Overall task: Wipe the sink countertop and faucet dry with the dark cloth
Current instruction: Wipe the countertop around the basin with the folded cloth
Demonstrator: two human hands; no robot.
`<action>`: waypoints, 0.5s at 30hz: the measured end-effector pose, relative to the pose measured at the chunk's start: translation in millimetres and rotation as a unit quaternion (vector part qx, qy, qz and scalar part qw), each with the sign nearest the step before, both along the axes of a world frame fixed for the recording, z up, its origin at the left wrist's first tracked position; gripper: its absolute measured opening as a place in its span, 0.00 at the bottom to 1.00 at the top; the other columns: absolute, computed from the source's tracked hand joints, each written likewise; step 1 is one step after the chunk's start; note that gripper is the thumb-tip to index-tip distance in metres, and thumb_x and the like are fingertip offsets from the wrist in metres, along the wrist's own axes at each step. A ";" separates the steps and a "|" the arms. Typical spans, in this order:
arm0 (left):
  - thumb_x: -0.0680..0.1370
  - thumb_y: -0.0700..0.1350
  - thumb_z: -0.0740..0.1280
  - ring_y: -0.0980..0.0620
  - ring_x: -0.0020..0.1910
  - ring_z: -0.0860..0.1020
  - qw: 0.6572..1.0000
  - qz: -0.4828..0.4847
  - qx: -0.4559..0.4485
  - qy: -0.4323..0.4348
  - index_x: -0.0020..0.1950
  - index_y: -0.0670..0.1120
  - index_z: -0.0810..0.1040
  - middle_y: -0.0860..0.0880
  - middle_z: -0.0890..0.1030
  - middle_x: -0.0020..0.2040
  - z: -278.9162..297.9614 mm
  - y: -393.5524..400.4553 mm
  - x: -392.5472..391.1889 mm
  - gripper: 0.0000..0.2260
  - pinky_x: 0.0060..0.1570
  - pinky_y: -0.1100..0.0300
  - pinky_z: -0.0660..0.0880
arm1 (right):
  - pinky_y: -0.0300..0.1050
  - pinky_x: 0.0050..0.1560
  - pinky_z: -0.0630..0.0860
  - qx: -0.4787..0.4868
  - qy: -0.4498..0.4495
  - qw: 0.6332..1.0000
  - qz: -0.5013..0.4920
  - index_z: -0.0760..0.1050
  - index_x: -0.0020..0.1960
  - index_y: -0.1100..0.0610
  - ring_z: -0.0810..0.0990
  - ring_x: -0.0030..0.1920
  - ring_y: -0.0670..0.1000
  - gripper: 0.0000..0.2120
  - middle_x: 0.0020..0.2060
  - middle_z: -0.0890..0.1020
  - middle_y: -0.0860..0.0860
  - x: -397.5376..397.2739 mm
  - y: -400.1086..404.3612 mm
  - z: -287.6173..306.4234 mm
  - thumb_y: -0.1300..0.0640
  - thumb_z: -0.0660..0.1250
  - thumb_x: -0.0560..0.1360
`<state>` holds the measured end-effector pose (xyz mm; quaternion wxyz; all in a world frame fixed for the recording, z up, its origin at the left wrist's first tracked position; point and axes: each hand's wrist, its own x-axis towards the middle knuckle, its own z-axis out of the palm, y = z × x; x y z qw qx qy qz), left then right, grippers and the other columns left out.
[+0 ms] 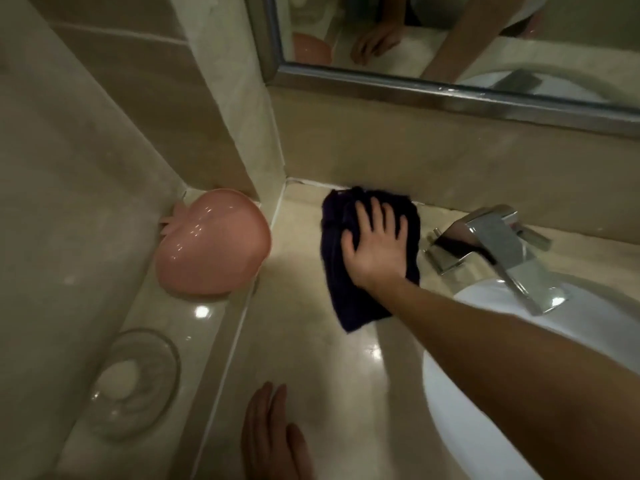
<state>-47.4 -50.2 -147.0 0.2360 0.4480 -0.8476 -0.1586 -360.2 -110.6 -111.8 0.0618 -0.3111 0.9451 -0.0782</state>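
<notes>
Right hand [375, 245] flat, fingers spread, presses dark cloth [367, 258] on table [311, 358] by back wall, just left of faucet [498, 251]; left hand [273, 438] rests open on table (risk: crumpled cloth skips corner seam and faucet base).

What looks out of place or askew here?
The pink dish leans tilted against the wall on the ledge instead of lying flat. Otherwise nothing: right hand presses the cloth flat beside the faucet.
</notes>
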 end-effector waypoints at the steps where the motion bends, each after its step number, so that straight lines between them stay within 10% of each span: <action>1: 0.76 0.42 0.56 0.40 0.63 0.76 1.000 -0.006 0.012 -0.001 0.62 0.39 0.82 0.40 0.79 0.65 4.3 0.7 0.0 0.20 0.64 0.49 0.70 | 0.62 0.77 0.49 -0.003 0.007 1.000 -0.005 0.58 0.80 0.53 0.56 0.78 0.59 0.31 0.79 0.60 0.56 -3.0 -4.3 -1.5 0.42 0.48 0.80; 8: 0.82 0.46 0.55 0.46 0.73 0.68 0.991 -0.027 0.124 0.045 0.74 0.43 0.70 0.47 0.70 0.74 23.5 3.3 9.1 0.21 0.70 0.48 0.66 | 0.62 0.77 0.50 -0.017 0.029 0.999 0.036 0.57 0.80 0.57 0.55 0.78 0.60 0.31 0.79 0.59 0.58 74.7 7.8 -5.4 0.44 0.49 0.81; 15: 0.84 0.58 0.46 0.48 0.78 0.60 0.985 -0.055 0.152 0.053 0.80 0.48 0.57 0.47 0.58 0.80 37.6 5.0 18.7 0.26 0.72 0.43 0.65 | 0.61 0.76 0.47 0.039 0.071 0.949 0.304 0.58 0.79 0.52 0.56 0.77 0.59 0.34 0.78 0.62 0.55 245.8 71.9 -32.1 0.46 0.66 0.77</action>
